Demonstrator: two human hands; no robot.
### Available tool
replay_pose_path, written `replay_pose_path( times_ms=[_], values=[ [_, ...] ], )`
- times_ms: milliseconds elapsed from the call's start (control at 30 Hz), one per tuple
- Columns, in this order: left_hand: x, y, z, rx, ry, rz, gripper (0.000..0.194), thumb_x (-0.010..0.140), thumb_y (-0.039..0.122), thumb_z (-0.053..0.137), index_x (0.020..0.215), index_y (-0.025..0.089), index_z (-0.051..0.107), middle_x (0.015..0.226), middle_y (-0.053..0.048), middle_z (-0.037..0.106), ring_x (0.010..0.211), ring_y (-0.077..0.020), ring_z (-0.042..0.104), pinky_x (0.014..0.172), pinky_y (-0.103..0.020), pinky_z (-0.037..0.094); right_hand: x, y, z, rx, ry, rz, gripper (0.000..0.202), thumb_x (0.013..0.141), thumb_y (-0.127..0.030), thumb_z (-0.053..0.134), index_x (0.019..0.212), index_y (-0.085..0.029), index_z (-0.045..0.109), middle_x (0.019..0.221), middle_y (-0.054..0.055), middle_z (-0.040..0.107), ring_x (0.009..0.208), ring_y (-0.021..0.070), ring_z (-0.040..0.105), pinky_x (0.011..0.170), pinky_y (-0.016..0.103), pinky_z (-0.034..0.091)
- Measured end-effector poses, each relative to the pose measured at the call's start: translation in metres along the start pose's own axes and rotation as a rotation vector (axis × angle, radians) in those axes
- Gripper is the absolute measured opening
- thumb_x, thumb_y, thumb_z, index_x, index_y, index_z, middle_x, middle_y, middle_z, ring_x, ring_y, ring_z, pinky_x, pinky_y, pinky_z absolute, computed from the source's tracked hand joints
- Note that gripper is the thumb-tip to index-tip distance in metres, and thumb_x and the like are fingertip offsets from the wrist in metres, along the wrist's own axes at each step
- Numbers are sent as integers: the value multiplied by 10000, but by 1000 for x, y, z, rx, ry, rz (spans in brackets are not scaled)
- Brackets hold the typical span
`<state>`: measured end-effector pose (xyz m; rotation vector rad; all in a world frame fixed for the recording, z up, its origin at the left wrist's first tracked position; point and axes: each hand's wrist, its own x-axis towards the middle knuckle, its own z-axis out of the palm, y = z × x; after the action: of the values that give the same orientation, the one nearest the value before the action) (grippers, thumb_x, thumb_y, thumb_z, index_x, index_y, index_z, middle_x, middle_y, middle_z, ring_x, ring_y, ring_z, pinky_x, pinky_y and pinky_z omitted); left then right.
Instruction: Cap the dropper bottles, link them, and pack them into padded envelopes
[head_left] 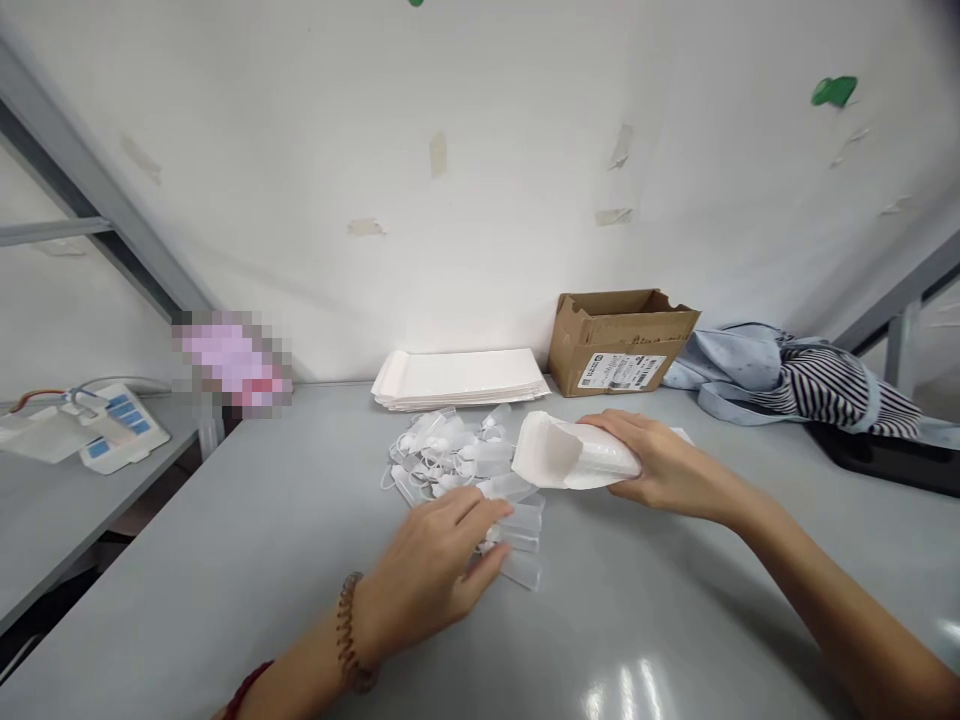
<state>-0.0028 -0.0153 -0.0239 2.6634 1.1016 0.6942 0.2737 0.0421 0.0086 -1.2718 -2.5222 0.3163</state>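
My right hand (656,465) is closed around a white padded envelope (577,455) and keeps it above the table, its open mouth turned to the left. Below and left of it, my left hand (450,550) hovers over or touches the near end of a row of small clear plastic pieces (521,568). Its thumb and fingers are apart, and I make out nothing gripped between them. Just beyond it lies a loose heap of clear, translucent tubes or sleeves with white caps and loops (450,450). Part of the row is hidden by my left hand.
A stack of flat white envelopes (465,375) lies against the wall. To its right stands an open cardboard box (626,345), then a blue and striped cloth bundle (795,375) on a dark object (877,455). A white device with blue keys (124,430) sits far left.
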Motion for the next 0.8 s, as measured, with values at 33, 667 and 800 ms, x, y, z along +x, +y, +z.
replay_pose_path(
  times_ms=[33,667,800],
  values=[
    [1,1,3,62,42,-3,226,855,170,517,1077,155,556,863,-68,592,774,-200,536,646,-320,477,1,-2,2,-20,21,-13,389,736,-180,565,1120,-219,512,1067,60,613,944,244,575,762,345,459],
    [9,-13,-16,-569,304,-489,153,838,323,581,948,218,597,967,-43,643,884,-193,574,760,-333,484,4,1,25,-174,198,-15,441,729,-140,550,1156,-209,466,1032,84,580,951,267,532,793,387,402],
    [6,-11,-17,-559,353,-461,159,826,297,610,947,195,606,882,-38,652,787,-169,580,686,-290,485,4,-9,28,-164,175,-51,459,727,-130,557,1170,-190,458,1038,95,572,952,264,520,804,388,397]
  ],
)
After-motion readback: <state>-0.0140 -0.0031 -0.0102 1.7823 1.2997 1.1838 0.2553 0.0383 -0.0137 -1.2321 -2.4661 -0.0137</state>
